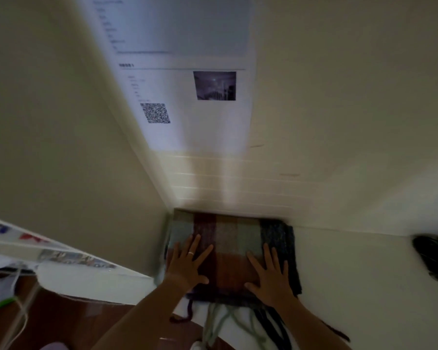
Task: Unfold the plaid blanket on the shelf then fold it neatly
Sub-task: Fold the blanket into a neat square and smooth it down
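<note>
The plaid blanket [228, 243] lies folded into a thick rectangle on the white shelf [352, 286], pushed into the corner where two walls meet. Its checks are teal, maroon, rust and dark blue, and its fringe hangs over the shelf's front edge. My left hand [187, 263], with a ring on one finger, rests flat on the blanket's left part with fingers spread. My right hand [269, 276] rests flat on the right part, fingers spread too. Neither hand grips the cloth.
A printed sheet with a QR code [155, 112] and a small photo hangs on the wall above. A dark object [433, 256] sits on the shelf at the far right. At the lower left are a white ledge [91, 276], cables and a reddish-brown floor.
</note>
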A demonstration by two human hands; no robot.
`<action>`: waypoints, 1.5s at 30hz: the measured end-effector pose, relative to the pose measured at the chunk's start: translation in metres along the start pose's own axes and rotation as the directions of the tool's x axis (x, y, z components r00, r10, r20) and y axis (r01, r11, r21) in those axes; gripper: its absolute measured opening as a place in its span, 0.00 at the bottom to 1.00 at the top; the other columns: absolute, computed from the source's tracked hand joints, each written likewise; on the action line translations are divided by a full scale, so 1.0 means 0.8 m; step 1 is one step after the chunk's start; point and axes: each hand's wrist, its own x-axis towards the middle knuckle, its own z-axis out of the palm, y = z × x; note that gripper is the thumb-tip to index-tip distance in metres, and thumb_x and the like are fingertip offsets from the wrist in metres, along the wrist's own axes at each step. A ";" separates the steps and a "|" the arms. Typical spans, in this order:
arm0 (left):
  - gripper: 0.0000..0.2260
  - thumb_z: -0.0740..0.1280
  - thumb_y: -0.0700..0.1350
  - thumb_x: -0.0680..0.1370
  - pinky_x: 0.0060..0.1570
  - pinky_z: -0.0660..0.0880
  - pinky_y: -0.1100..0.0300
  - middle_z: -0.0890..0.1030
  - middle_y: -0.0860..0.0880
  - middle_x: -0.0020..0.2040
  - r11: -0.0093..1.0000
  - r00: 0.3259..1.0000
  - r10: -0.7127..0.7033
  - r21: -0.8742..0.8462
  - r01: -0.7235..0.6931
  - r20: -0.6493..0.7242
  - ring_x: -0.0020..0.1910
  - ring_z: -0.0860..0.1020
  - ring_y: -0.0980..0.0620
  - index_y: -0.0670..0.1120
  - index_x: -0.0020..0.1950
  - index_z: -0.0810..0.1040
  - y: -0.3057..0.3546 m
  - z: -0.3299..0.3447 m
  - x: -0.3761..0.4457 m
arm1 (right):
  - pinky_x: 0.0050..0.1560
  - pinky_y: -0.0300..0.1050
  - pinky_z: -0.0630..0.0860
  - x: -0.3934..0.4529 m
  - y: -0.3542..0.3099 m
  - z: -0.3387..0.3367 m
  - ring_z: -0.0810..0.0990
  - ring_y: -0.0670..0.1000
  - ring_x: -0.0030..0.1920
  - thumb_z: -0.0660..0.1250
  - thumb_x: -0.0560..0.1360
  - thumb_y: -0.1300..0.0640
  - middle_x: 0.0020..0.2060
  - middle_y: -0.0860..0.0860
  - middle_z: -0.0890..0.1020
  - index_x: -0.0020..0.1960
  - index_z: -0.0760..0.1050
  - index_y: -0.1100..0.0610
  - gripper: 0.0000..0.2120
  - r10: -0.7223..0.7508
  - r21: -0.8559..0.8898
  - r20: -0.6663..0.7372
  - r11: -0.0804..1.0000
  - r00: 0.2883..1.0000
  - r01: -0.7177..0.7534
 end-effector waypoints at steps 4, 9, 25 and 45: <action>0.46 0.63 0.68 0.73 0.74 0.40 0.35 0.26 0.48 0.75 0.999 0.999 -0.034 0.006 0.034 -0.024 0.71 0.22 0.46 0.64 0.72 0.28 -0.028 0.000 0.001 | 0.70 0.72 0.40 0.014 -0.032 -0.001 0.30 0.61 0.75 0.60 0.70 0.28 0.76 0.56 0.31 0.75 0.36 0.34 0.44 -0.012 0.012 -0.001 1.000 1.000 0.012; 0.50 0.68 0.65 0.71 0.73 0.41 0.37 0.28 0.48 0.76 0.999 0.994 -0.040 0.001 0.041 -0.101 0.68 0.19 0.49 0.62 0.73 0.28 -0.044 0.005 0.002 | 0.71 0.72 0.40 0.022 -0.051 -0.002 0.30 0.62 0.74 0.55 0.69 0.26 0.75 0.56 0.29 0.75 0.35 0.34 0.43 -0.003 0.000 0.021 1.000 1.000 0.003; 0.38 0.55 0.68 0.77 0.73 0.35 0.37 0.28 0.47 0.76 0.933 0.944 0.329 0.163 -0.320 -0.030 0.73 0.26 0.49 0.63 0.74 0.30 -0.017 -0.003 -0.019 | 0.68 0.78 0.47 -0.013 -0.054 0.013 0.38 0.62 0.76 0.49 0.74 0.27 0.78 0.57 0.40 0.75 0.37 0.34 0.35 -0.057 -0.122 -0.090 0.991 0.994 0.046; 0.41 0.68 0.60 0.74 0.75 0.43 0.37 0.39 0.47 0.80 0.986 0.986 0.160 -0.064 -0.157 0.049 0.78 0.38 0.46 0.60 0.78 0.44 0.022 -0.045 -0.037 | 0.71 0.72 0.48 -0.021 -0.077 -0.033 0.38 0.60 0.77 0.56 0.77 0.33 0.78 0.56 0.39 0.77 0.45 0.38 0.34 0.007 -0.033 0.000 0.999 1.000 -0.007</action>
